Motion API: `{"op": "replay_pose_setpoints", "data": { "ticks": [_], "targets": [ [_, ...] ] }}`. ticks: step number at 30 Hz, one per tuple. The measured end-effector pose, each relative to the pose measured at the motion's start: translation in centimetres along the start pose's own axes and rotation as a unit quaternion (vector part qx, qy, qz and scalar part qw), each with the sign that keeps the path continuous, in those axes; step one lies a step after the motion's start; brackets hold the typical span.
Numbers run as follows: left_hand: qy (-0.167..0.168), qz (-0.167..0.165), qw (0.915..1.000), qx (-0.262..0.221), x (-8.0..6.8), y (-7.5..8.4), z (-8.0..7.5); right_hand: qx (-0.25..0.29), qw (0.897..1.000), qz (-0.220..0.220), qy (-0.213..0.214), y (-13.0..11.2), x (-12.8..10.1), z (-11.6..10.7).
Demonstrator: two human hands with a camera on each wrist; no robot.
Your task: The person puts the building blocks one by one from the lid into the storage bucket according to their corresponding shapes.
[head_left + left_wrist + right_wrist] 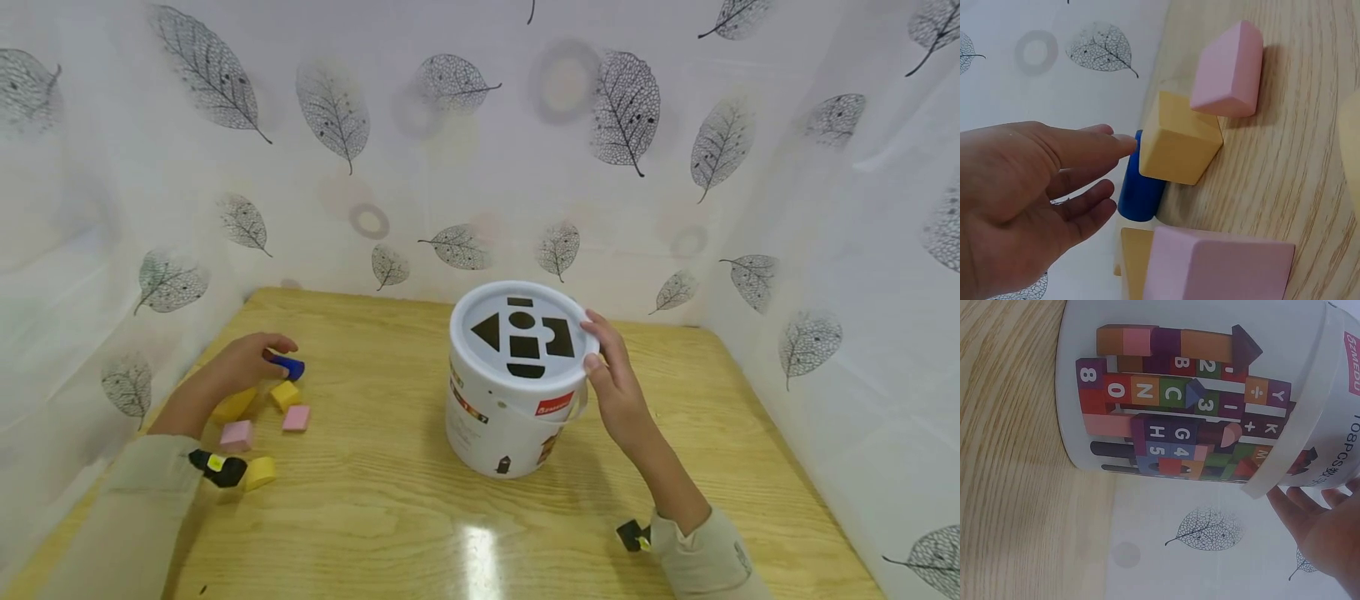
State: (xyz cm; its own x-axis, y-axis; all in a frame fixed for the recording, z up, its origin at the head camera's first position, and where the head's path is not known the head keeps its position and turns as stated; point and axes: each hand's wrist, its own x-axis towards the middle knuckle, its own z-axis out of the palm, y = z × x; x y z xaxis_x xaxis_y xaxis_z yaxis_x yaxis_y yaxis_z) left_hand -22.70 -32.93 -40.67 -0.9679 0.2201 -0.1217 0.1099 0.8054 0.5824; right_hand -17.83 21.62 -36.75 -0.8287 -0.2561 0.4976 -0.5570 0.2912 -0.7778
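Observation:
My left hand (251,362) reaches over the blue cylinder (293,367) at the table's left side. In the left wrist view its thumb overlaps the upper end of the cylinder, while the loosely bent fingers lie beside it. A yellow block (1175,150) and a pink block (1225,75) are close to this hand, with another pink block (237,436) nearer the wrist. Toward the middle stands a white toy-block bucket (480,425), its lid (480,358) cut with several shaped holes. My right hand (622,404) holds the bucket by its right upper edge, fingertips over the lid's rim.
Another yellow block (234,406) lies partly under the left wrist, and a rounded yellow block (261,472) lies nearer the front. The bucket's white handle (1300,406) hangs along its side. Leaf-patterned white sheeting (487,175) closes off the wooden table (360,517) at back and sides.

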Motion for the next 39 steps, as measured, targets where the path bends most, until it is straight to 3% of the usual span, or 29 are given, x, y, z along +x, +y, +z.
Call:
{"op": "replay_pose_setpoints", "data": {
  "ticks": [10, 15, 21, 34, 39],
  "targets": [
    [-0.005, -0.02, 0.9983, 0.055, 1.8, -0.7, 0.6, -0.003, 1.0, 0.001, 0.004, 0.0, 0.0, 0.0],
    [-0.001, -0.038, 0.9957, 0.084, 2.4, -0.3, 1.0, -0.004, 1.0, -0.001, 0.008, -0.1, 0.0, 0.0],
    [0.009, -0.034, 0.9944, 0.1, 2.7, 0.1, 1.6, -0.007, 1.0, -0.004, 0.008, 0.0, 0.0, 0.0],
    [-0.002, 0.001, 0.9979, 0.065, 3.2, 0.4, 1.9, -0.008, 1.0, -0.008, 0.008, 0.0, 0.0, 0.0],
    [-0.009, -0.002, 0.9987, 0.05, 3.4, 0.3, 2.1, -0.007, 1.0, -0.007, 0.008, -0.1, -0.1, 0.1]
  ]
}}
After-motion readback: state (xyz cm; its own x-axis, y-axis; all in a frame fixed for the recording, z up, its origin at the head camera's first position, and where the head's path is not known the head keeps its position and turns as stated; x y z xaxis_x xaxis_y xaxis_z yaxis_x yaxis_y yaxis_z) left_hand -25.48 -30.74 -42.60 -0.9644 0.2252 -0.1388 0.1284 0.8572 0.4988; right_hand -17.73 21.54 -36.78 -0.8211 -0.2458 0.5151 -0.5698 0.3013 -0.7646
